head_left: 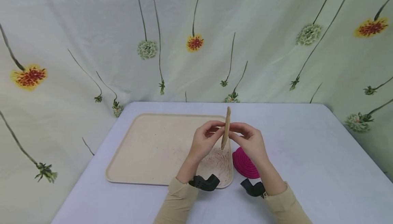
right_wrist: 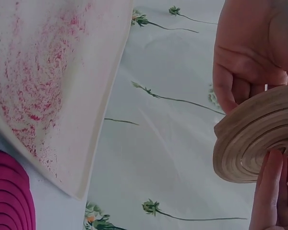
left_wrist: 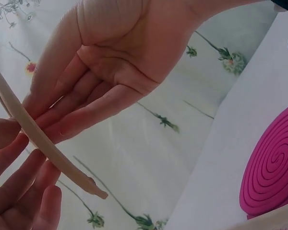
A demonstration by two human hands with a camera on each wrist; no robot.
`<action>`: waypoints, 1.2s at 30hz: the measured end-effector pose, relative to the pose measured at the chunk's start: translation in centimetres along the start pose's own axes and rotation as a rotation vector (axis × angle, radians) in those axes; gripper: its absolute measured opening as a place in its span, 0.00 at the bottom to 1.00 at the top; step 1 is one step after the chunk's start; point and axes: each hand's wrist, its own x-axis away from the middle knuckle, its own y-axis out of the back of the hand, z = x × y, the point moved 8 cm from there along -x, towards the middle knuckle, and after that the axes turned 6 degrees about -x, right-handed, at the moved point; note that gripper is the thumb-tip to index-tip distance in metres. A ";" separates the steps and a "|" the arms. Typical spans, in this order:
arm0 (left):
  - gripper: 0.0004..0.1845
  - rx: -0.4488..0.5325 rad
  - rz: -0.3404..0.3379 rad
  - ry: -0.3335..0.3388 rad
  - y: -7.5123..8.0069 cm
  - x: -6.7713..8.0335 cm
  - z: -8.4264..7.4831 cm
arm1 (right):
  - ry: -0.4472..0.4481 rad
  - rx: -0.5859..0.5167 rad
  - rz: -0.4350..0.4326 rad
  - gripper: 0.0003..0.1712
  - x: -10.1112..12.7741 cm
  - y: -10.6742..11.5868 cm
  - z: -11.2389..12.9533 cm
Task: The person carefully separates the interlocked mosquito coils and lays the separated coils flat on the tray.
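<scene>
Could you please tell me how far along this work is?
The magenta spiral disc looks done, lying on the white table by the beige rectangular tray. The left hand and right hand hold the tan spiral disc on edge; setting it down probably remains.

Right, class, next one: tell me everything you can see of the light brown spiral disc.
The spiral disc is thin, light brown and roughly round, made of one strip coiled outward in ridged rings, with a step at the rim where the strip seems to end. It looks like clay, though that is uncertain. It stands upright, nearly edge-on in the head view, held off the table between the left hand and right hand, whose fingers touch its opposite faces.
</scene>
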 end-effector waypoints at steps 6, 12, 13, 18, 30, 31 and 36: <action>0.13 0.011 0.016 0.021 -0.2 0.1 0.0 | 0.018 0.025 0.038 0.17 -0.2 0.3 -0.2; 0.13 0.015 0.017 0.028 -0.3 0.1 0.0 | 0.023 0.032 0.064 0.17 -0.4 0.5 -0.4; 0.13 0.020 0.015 0.025 -0.3 0.1 0.0 | 0.027 0.030 0.066 0.17 -0.4 0.5 -0.4; 0.12 0.028 -0.001 0.010 -0.3 0.1 0.0 | 0.049 0.003 0.094 0.17 -0.4 0.5 -0.5; 0.13 0.030 0.005 0.003 -0.4 -0.4 3.2 | 0.045 0.018 0.138 0.16 -0.5 0.4 -0.9; 0.13 0.027 0.001 -0.003 -0.4 -0.5 3.1 | 0.045 0.023 0.135 0.16 -0.5 0.4 -0.9; 0.11 0.006 -0.015 0.000 -0.5 -0.5 3.2 | 0.045 0.057 0.116 0.15 -0.6 0.5 -1.1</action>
